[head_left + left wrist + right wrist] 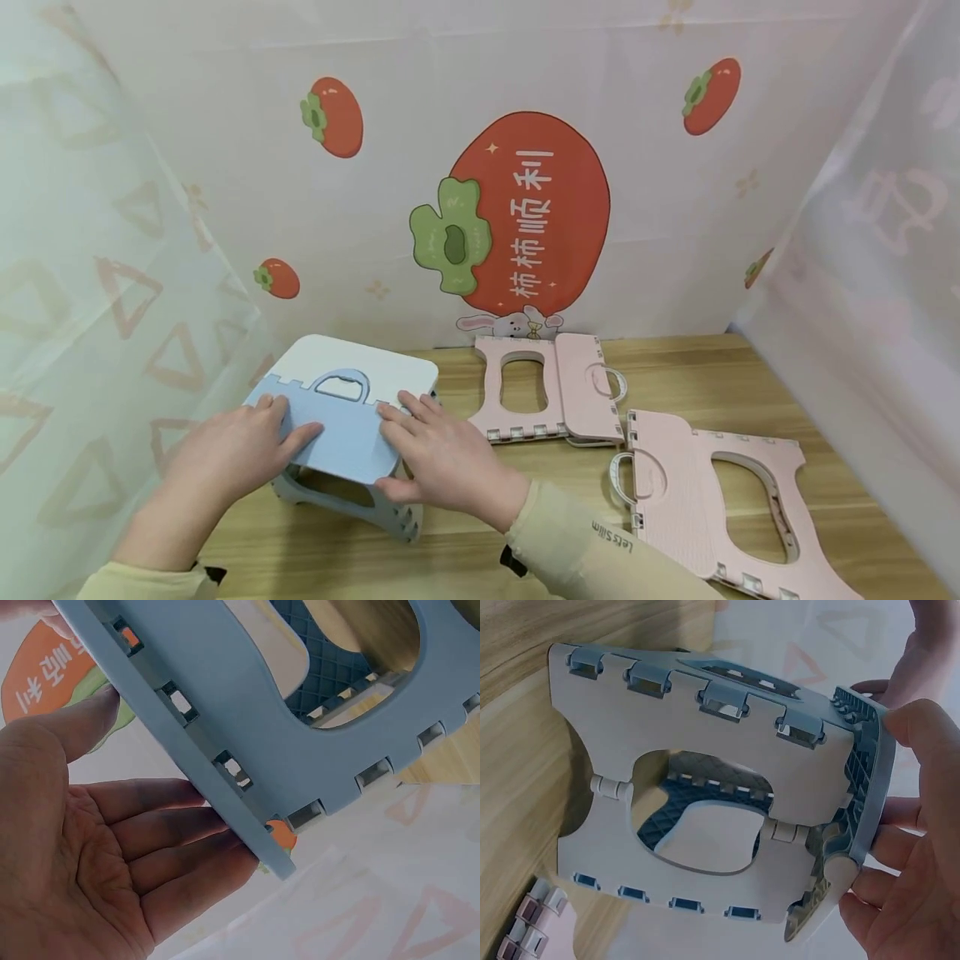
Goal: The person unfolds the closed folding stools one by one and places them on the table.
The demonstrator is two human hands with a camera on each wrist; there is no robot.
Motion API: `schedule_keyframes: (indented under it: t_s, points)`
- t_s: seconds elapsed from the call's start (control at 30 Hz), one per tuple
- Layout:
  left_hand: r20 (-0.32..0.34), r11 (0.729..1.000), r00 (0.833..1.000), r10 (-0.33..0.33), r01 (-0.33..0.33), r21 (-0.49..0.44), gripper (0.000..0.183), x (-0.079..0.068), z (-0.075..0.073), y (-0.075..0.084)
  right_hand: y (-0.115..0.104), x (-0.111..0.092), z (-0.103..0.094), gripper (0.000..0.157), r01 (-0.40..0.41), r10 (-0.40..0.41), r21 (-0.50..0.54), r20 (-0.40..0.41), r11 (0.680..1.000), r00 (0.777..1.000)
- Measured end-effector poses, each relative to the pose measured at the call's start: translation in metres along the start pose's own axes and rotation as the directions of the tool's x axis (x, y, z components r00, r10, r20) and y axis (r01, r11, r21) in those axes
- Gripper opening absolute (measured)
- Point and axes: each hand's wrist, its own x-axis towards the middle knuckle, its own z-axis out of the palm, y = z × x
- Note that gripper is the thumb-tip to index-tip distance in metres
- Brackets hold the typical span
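A blue and white folding step stool (337, 454) stands unfolded on its legs at the left of the table, its carry handle (363, 387) lying at the seam of the top. My left hand (232, 442) rests on the top's near left edge; in the left wrist view its fairly straight fingers (172, 844) touch the blue rim. My right hand (450, 458) lies on the right edge, fingers over the surface and thumb along the near side. The right wrist view shows the hinged white side panel (705, 697) spread out, with the right thumb (919, 724) against the top's edge.
Two pink folding stools lie folded flat on the wooden table (465, 546): one pink stool (588, 400) near the back wall, another pink stool (678, 492) at the front right. Printed fabric walls (390, 217) enclose the back and sides, the left one close beside the blue stool.
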Motion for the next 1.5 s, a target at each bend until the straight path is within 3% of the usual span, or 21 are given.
schedule_keyframes:
  t_s: [0.17, 0.27, 0.57, 0.63, 0.97, 1.5]
  points:
    - [-0.095, 0.998, 0.994, 0.046, -0.042, 0.048, 0.049, -0.001, 0.007, 0.002, 0.005, 0.003, 0.001, 0.048, -0.019, 0.019, -0.018, -0.007, 1.000, 1.000]
    - [-0.174, 0.996, 0.982, 0.073, -0.062, 0.070, 0.048, -0.002, 0.012, 0.002, 0.008, 0.004, 0.001, 0.047, -0.023, 0.022, -0.033, -0.018, 0.999, 1.000]
    - [-0.312, 0.991, 0.942, 0.128, -0.109, 0.077, 0.057, -0.001, 0.026, 0.001, 0.018, 0.004, 0.003, 0.046, -0.027, 0.026, -0.026, -0.029, 0.999, 0.999]
    - [-0.316, 0.991, 0.940, 0.128, -0.107, 0.081, 0.062, -0.001, 0.029, 0.001, 0.021, 0.004, 0.003, 0.045, -0.035, 0.035, -0.016, -0.021, 0.999, 0.999]
    - [-0.245, 0.996, 0.967, 0.074, -0.057, 0.074, 0.077, 0.003, 0.035, 0.008, 0.033, 0.003, 0.001, 0.034, -0.114, 0.110, 0.091, 0.044, 0.989, 0.993]
    - [-0.232, 0.996, 0.972, 0.027, -0.007, 0.087, 0.086, 0.010, 0.032, 0.020, 0.039, 0.004, 0.005, 0.037, -0.136, 0.134, 0.101, 0.027, 0.986, 0.991]
